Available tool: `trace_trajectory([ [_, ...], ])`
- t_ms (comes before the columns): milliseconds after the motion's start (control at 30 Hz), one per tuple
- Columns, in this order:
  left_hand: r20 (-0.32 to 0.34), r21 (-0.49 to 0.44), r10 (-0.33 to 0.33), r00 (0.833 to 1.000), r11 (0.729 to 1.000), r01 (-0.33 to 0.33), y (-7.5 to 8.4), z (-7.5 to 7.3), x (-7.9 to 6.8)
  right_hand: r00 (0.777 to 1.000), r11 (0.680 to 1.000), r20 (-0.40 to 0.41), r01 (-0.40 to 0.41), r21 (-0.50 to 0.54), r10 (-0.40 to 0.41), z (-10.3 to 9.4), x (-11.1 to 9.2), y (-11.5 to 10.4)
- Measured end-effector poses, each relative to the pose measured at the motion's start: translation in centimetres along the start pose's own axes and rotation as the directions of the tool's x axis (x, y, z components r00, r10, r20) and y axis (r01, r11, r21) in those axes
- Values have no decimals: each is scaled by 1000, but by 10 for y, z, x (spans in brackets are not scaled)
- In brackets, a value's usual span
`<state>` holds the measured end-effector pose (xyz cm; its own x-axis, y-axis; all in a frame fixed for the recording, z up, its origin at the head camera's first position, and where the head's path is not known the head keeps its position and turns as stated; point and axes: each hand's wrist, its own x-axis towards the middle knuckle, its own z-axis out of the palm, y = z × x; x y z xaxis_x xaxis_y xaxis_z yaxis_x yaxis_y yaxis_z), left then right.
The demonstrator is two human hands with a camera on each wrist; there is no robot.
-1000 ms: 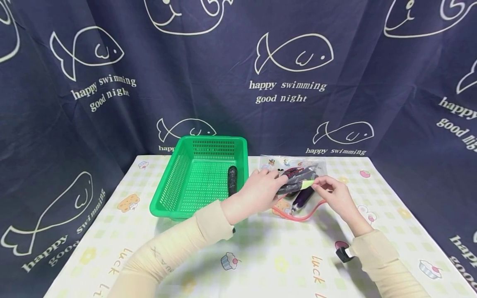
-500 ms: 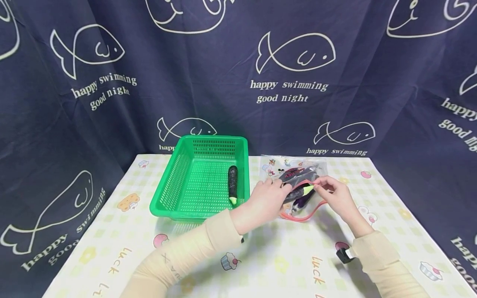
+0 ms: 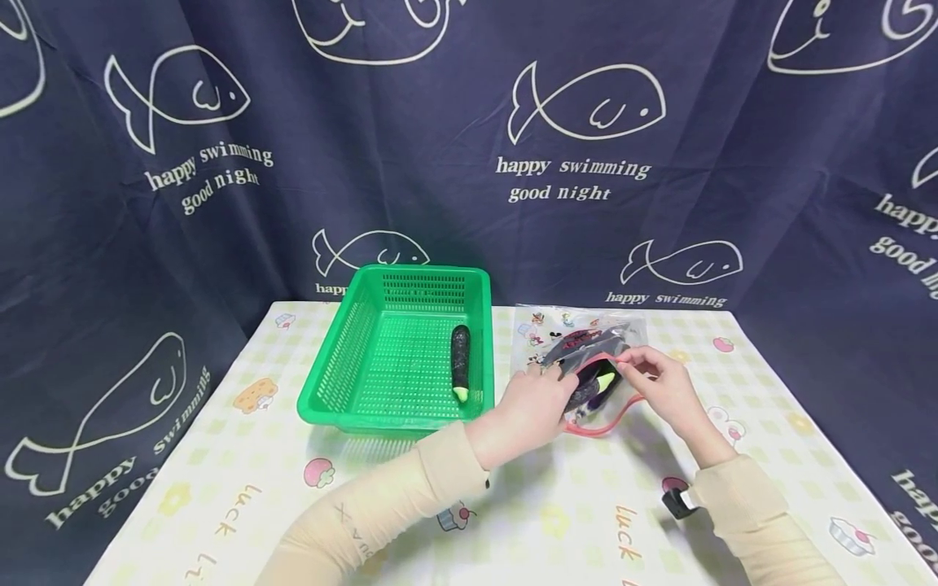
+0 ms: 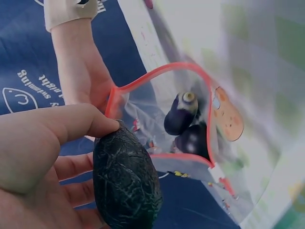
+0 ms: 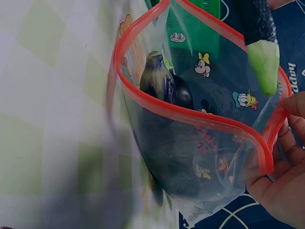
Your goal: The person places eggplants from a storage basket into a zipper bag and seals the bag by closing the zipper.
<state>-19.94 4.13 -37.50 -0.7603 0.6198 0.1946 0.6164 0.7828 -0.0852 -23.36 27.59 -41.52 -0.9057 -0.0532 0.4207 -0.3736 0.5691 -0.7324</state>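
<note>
My left hand (image 3: 531, 407) grips a dark, wrinkled long vegetable (image 4: 126, 181) with a pale green tip. In the right wrist view that green tip (image 5: 264, 67) points down over the mouth of a clear zip bag (image 5: 190, 157) with a red seal and cartoon prints. My right hand (image 3: 663, 387) pinches the bag's red rim (image 5: 274, 129) at one corner, and the mouth gapes wide. Inside the bag lie a purple eggplant (image 4: 180, 114) and another dark, glossy one (image 4: 194, 143). The lower part of the bag is partly hidden behind my left hand in the head view.
To the left of the bag stands a green slotted basket (image 3: 333, 358). A similar dark vegetable with a green tip (image 3: 460, 362) lies along its right side. A patterned cloth (image 3: 557, 505) covers the table, and a blue curtain (image 3: 454, 163) hangs behind.
My left hand has shifted right and slightly toward me, bringing the dark vegetable to the bag's mouth. The vegetable in the basket shows fully now. My right hand stays nearly still at the rim.
</note>
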Motion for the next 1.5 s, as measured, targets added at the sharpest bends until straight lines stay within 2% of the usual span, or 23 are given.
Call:
trace_trajectory([
  [133, -22, -16, -4, 1000, 1000, 4, 1, 8, 1, 1000, 1000, -3, 15, 0, -15, 0, -1, -4],
  [200, -20, -24, -9, 1000, 1000, 8, 2, 12, 3, 1000, 1000, -4, 11, -9, -11, 0, -1, -3],
  [267, -16, -29, -14, 1000, 999, 13, 3, 15, 4, 1000, 1000, -7, 9, -4, -9, 1, 0, 7],
  [367, -6, -23, -20, 1000, 1000, 20, 4, 20, 6, 1000, 1000, -8, 3, -5, -3, 1, -1, 5],
  [467, -6, -16, -23, 1000, 1000, 23, 7, 23, 8, 1000, 1000, -13, 11, -10, -11, 1, -2, -3],
  [700, -30, -37, -17, 999, 999, 15, 14, 32, 11, 999, 999, -15, 39, -23, -39, -3, -7, -37],
  [900, -59, -21, -5, 998, 1000, 4, 21, 40, 16, 999, 999, -12, 33, -11, -33, -3, -9, -41],
  [1000, -63, -14, -26, 998, 1000, 25, 25, 45, 18, 999, 999, -13, 34, -11, -34, -3, -9, -41],
  [1200, -30, -10, -80, 996, 997, 79, 34, 52, 21, 999, 999, -15, 35, -28, -35, -2, -8, -40],
  [1500, 23, 11, -88, 996, 996, 88, 43, 54, 26, 999, 999, -16, 43, -8, -43, -1, -9, -39],
])
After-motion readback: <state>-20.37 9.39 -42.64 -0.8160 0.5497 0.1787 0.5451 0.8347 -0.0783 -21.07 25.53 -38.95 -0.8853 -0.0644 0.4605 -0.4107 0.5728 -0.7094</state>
